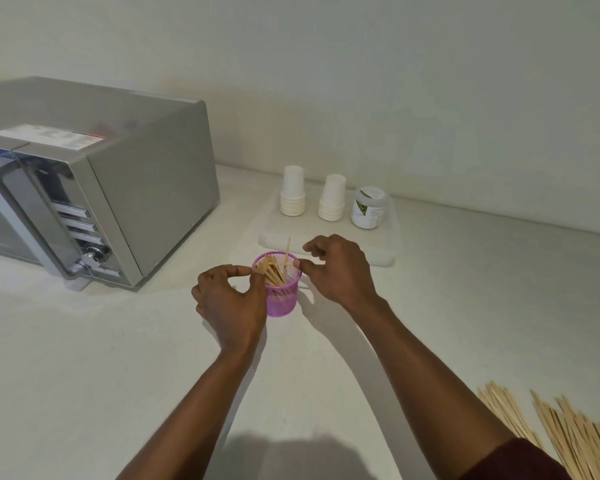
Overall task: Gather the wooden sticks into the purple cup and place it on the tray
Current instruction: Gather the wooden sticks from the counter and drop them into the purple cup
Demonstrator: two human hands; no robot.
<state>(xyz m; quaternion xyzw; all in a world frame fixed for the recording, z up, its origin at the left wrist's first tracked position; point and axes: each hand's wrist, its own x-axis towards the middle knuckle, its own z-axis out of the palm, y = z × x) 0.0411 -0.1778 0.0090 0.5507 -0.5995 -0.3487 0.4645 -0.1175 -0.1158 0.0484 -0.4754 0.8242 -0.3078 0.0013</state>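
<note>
The purple mesh cup [282,300] stands upright on the white counter, just in front of the white tray [329,244]. Several flat wooden sticks [274,271] lean inside it, and one thin stick pokes up above the rim. My left hand [227,299] is against the cup's left side, thumb and index finger pinched at the rim. My right hand [340,271] hovers at the cup's right rim, its thumb close to the edge and its fingers curled apart with nothing in them. More loose wooden sticks [568,434] lie in a pile at the counter's near right.
On the tray's far side stand two stacks of white paper cups [292,192] [332,199] and a small labelled jar [368,207]. A silver microwave [118,188] fills the left of the counter. A white wall runs behind.
</note>
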